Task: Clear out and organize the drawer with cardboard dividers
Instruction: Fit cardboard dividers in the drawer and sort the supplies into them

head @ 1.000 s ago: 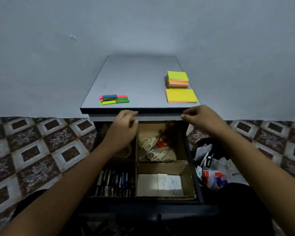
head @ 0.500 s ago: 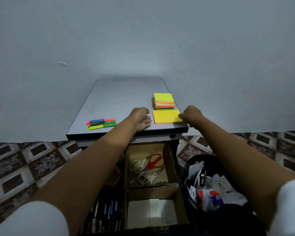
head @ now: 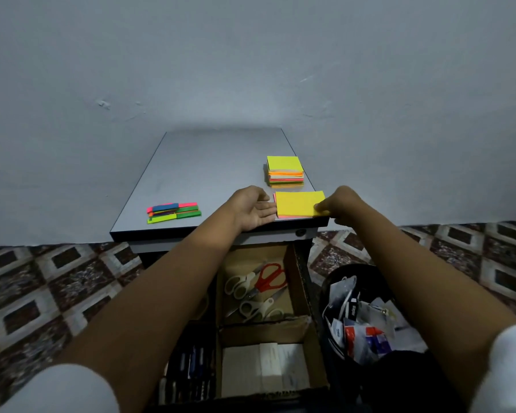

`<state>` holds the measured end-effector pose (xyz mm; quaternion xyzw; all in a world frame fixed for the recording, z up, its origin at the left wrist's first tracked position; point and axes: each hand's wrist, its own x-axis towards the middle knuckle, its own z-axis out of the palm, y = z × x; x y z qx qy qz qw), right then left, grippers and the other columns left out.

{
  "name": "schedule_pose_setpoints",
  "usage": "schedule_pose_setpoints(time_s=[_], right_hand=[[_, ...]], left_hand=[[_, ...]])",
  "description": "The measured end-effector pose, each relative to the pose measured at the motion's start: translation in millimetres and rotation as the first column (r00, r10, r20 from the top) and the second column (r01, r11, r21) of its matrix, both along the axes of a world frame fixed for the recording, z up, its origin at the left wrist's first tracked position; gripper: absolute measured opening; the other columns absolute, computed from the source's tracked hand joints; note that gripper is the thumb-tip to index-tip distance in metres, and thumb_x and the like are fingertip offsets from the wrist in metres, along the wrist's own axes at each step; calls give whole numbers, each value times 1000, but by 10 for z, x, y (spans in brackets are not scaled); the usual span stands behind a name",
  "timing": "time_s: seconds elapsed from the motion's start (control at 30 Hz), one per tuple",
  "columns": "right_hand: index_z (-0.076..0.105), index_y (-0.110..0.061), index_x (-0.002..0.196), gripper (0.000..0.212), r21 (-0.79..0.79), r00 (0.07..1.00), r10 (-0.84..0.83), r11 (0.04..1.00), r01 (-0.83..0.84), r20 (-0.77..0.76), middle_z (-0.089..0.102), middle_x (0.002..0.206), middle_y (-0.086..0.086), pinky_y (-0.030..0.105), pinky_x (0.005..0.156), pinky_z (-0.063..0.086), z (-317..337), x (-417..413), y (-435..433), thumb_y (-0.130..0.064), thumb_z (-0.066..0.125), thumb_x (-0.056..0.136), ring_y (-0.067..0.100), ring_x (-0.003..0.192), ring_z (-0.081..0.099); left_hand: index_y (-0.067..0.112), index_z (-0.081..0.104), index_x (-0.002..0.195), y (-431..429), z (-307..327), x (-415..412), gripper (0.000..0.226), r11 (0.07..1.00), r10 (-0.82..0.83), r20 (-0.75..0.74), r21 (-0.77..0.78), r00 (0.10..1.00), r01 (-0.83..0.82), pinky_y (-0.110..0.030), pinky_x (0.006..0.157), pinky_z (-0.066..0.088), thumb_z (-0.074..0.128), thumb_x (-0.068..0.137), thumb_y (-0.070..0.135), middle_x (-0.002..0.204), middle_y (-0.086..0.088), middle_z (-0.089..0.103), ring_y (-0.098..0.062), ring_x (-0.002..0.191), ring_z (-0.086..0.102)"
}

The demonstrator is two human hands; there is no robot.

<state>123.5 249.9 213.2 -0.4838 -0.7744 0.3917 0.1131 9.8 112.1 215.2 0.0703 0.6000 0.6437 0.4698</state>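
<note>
A plain grey-blue wall point(head: 251, 70) stands behind a small grey table point(head: 215, 162), set on a floor of patterned brown and white tiles point(head: 42, 287). Under the table's front edge the drawer point(head: 309, 296) stands pulled out, split by cardboard dividers point(head: 265, 326) into compartments. The far right one holds red-handled scissors point(head: 270, 277) and two white-handled pairs point(head: 239, 286). The near right one holds flat white boxes point(head: 268, 365); any print on them is too blurred to read. The near left one holds pens point(head: 194, 365).

On the table's near right corner lies a yellow pad point(head: 298, 204) with a pink sheet showing at its edge. The left hand point(head: 251, 213) lies palm up with straight fingers, their tips touching the pad's left side. The right hand point(head: 343, 207) pinches the pad's near right corner, thumb on top.

Behind the pad sits a stack of sticky notes point(head: 285, 171). Coloured strips point(head: 173, 213) lie near the table's left edge. Right of the drawer, a black bin point(head: 328, 293) is full of wrappers point(head: 367, 332); one black label bears white writing, too small to make out.
</note>
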Motion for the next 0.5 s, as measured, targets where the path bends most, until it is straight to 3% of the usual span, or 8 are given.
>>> schedule_pose_setpoints(time_s=[0.1, 0.2, 0.3, 0.4, 0.5], right_hand=[[38, -5, 69, 30, -130, 992, -38, 991, 22, -118, 49, 81, 17, 38, 68, 48, 61, 97, -58, -2, 62, 86, 29, 79, 52], [49, 1, 78, 14, -326, 955, -103, 945, 8, -277, 53, 79, 18, 31, 52, 53, 62, 209, -177, 3, 60, 87, 25, 63, 54], [52, 0, 79, 11, -492, 892, -164, 867, -73, -420, 54, 79, 16, 20, 40, 50, 8, 335, -315, 3, 59, 87, 23, 66, 55], [50, -3, 80, 12, -590, 841, -200, 790, -166, -504, 55, 81, 13, 19, 43, 52, -64, 442, -526, 4, 54, 90, 21, 70, 57], [53, -3, 82, 12, -613, 841, -165, 757, -226, -515, 59, 82, 10, 18, 47, 54, -132, 553, -776, 3, 50, 92, 18, 72, 58]], left_hand=[[5, 53, 94, -88, -22, -9, 17, 1000, -21, 48, 3, 999, 21, -39, 94, 43, 38, 96, 12, 128, -18, 56, -28, 121, 53], [5, 55, 98, -238, -68, 5, 20, 1000, -18, 107, 27, 994, 15, -39, 95, 41, 39, 96, 16, 120, -16, 60, -27, 118, 55], [7, 58, 96, -416, -132, 51, 20, 999, -24, 97, 26, 995, 21, -38, 94, 40, 41, 96, 18, 103, -7, 64, -22, 112, 56], [11, 60, 90, -623, -197, 149, 19, 1000, -26, 33, 15, 999, 26, -36, 88, 43, 44, 97, 20, 91, -4, 64, -20, 100, 57], [13, 59, 90, -842, -249, 298, 15, 998, -58, 4, 40, 998, 57, -31, 72, 52, 46, 96, 18, 86, -6, 63, -19, 82, 60]])
